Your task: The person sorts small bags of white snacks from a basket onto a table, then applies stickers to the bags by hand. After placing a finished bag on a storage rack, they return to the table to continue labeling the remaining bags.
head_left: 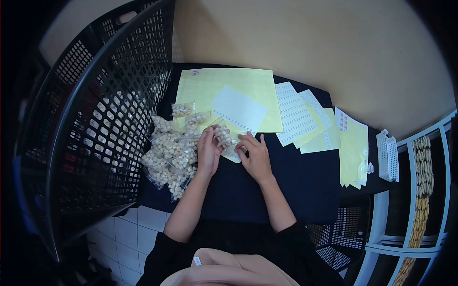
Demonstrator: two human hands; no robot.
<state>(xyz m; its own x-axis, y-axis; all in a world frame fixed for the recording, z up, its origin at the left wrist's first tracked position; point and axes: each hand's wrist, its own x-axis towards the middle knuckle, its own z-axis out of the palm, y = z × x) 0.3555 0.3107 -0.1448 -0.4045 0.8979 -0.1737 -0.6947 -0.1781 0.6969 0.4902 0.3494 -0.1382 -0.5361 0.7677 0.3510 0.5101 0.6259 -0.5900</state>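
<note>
A small clear plastic bag of pale, nut-like pieces (223, 136) is held above the table, tilted, in front of me. My left hand (208, 151) is closed around its left side. On the other side my right hand (255, 156) has its fingers bent and thumb and fingertips closed on the bag's right edge. A heap of similar filled bags (171, 155) lies just left of my left hand. Beyond both hands, a white sheet of printed labels (240, 107) rests on a large yellow sheet (257, 86). Its near corner is partly hidden by my hands.
A tall black perforated basket (102, 119) stands at the left. More label sheets (293, 114) and yellow sheets with stickers (352, 143) lie to the right, beside a small white basket (387, 155). A black crate (350, 224) is lower right, near a light-blue rack (412, 250).
</note>
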